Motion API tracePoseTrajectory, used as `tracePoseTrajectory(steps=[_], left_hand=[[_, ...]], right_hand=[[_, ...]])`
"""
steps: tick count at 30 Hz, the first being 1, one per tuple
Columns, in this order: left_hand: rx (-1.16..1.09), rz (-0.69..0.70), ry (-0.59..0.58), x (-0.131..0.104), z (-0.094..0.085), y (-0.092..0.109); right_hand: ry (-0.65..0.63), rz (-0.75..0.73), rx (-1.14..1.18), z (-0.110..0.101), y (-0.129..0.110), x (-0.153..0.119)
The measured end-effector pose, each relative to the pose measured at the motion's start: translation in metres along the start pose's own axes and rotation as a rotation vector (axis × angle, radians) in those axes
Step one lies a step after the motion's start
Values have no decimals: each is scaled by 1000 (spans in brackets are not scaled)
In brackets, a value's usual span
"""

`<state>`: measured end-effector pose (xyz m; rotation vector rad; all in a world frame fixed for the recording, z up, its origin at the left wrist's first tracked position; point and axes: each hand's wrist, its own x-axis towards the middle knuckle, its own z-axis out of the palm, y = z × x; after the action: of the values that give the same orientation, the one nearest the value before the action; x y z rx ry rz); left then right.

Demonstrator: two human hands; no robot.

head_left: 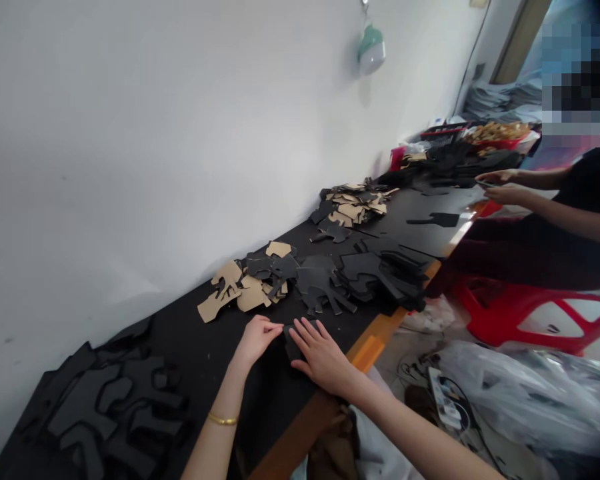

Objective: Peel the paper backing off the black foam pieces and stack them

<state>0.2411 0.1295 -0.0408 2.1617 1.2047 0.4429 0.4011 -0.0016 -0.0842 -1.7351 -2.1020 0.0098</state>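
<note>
A small flat black piece (294, 348) lies on the black table near its front edge. My right hand (323, 357) rests flat on top of it, fingers stretched out and covering much of it. At the piece's left corner, my left hand (257, 340) is closed in a pinch, thumb and forefinger together; what is between the fingertips is too small to make out. Just beyond my hands lie black cut-out pieces (317, 283) and tan-backed ones (253, 295), flat and overlapping.
Thick black cut-outs (115, 407) are heaped at the near left. Farther along are another mixed pile (353, 207) and a single black cut-out (435, 220). A co-worker's hands (503, 187) hold something at right, near a red stool (525, 313). Plastic bags (525, 393) lie on the floor.
</note>
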Motion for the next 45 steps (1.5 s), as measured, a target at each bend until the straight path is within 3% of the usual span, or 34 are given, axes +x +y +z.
tracePoseTrajectory(steps=[3,5,8,10,13,15,18,22,25,29,33,36,40,43,45], left_hand=[[264,-217,193,3,-14,2],[371,-240,265,1,-23,5],[290,37,238,-8,-20,18],[227,223,198,-16,-6,29],[259,341,9,-24,24,39],[353,323,-103,-26,41,38],[479,248,-170,-25,54,30],[466,233,-231,-23,55,20],[415,216,-246,-22,51,21],[384,210,-172,-19,46,31],[340,231,-148,-13,42,41],[239,219,-58,-12,36,49],[-8,128,18,-27,17,66],[-190,109,44,-52,-3,87],[-294,87,9,-71,-13,101]], right_hand=[[-5,44,-9,0,-8,2],[-19,86,-32,-1,-23,0],[7,-38,-3,-3,-59,-11],[23,-192,84,-5,-83,-22],[-116,-248,163,-14,-101,-39],[-146,-191,188,-25,-96,-48],[39,-16,248,-43,-69,-57],[223,256,228,-48,-29,-64],[212,336,128,-39,-14,-69],[137,353,162,-33,-10,-71],[135,404,263,-33,-10,-71],[164,397,293,-30,-8,-71],[427,324,388,-38,-9,-69],[634,259,497,-62,-16,-62],[705,205,509,-82,-23,-55]])
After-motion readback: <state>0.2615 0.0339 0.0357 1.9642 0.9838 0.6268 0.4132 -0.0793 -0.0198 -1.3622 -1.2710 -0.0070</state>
